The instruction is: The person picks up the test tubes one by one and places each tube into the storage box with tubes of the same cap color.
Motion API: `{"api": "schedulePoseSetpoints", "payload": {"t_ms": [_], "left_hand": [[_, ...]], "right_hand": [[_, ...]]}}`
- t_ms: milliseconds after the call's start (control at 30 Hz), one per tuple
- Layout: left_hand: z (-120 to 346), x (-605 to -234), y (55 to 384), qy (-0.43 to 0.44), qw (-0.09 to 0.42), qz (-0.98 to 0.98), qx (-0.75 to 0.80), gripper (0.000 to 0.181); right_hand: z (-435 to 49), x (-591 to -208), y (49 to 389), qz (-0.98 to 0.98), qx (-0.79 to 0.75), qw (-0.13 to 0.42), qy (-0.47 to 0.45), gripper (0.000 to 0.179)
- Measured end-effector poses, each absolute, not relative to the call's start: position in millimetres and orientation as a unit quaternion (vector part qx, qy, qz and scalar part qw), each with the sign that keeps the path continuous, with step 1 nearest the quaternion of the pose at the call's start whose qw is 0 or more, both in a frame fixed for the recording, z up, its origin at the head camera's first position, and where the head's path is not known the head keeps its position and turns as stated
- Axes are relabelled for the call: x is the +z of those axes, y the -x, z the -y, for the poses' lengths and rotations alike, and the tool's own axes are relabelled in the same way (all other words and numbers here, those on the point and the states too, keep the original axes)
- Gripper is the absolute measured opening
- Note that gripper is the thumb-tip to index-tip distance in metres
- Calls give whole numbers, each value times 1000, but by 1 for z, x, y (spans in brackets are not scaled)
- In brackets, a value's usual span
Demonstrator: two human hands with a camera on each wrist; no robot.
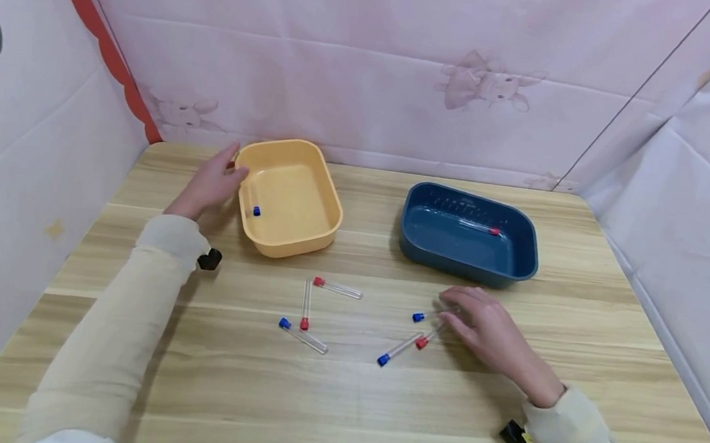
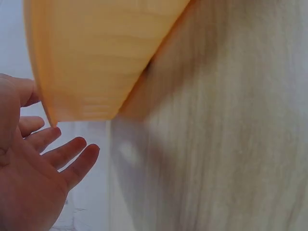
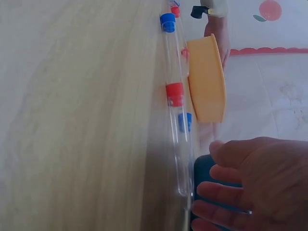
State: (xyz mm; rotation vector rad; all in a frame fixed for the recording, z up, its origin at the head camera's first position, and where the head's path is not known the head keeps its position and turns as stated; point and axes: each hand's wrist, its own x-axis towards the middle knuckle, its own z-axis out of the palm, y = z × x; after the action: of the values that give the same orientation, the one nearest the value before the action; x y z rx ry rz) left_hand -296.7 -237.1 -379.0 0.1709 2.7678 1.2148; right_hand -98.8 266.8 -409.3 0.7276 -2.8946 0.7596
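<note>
My left hand (image 1: 211,181) is at the left rim of a yellow tray (image 1: 287,249), its thumb over the rim. In the left wrist view its other fingers are loosely spread by the tray's corner. My right hand (image 1: 487,326) hovers low over the table, fingers extended and apart. Beneath its fingertips lie a red-capped test tube (image 1: 423,342) and a blue-capped test tube (image 1: 419,317), both partly hidden by the hand. Another blue-capped tube (image 1: 400,349) lies just left of them. Inside the yellow tray is a blue cap (image 1: 256,211), its tube hardly visible.
A dark blue tray (image 1: 465,259) stands at the back right, with a red-capped tube (image 1: 480,227) in it. At mid-table lie two red-capped tubes, one crosswise (image 1: 338,289) and one lengthwise (image 1: 307,301), and a blue-capped tube (image 1: 305,337). Cloth walls (image 1: 370,104) enclose the table.
</note>
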Motion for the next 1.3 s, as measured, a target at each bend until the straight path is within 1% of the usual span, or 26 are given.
{"api": "schedulePoseSetpoints", "payload": {"t_ms": [167,300,533,700,900,967,1133,1300], "left_hand": [[237,-383,298,-57,63,-913,398,70],[238,-384,298,-66,56,-913,398,70],[240,-383,297,-61,58,-906,414,73],[244,-384,296,-61,45,-904,421,75],[247,-385,295,-49,37,-917,394,78],[249,-386,295,-50,30,-921,386,77],[254,-387,293,-53,-6,-925,377,69],[257,-387,289,-30,-20,-924,380,65]], "right_hand": [[-260,-413,102,936,250,42,-243,29],[-256,-413,104,937,250,35,-244,30],[-253,-414,108,939,236,22,-249,26],[-252,-416,110,941,225,23,-254,22],[-248,-416,112,941,216,24,-258,20],[-247,-416,113,942,213,23,-259,20],[-244,-417,116,941,209,22,-265,17],[-242,-417,119,941,209,23,-266,15]]}}
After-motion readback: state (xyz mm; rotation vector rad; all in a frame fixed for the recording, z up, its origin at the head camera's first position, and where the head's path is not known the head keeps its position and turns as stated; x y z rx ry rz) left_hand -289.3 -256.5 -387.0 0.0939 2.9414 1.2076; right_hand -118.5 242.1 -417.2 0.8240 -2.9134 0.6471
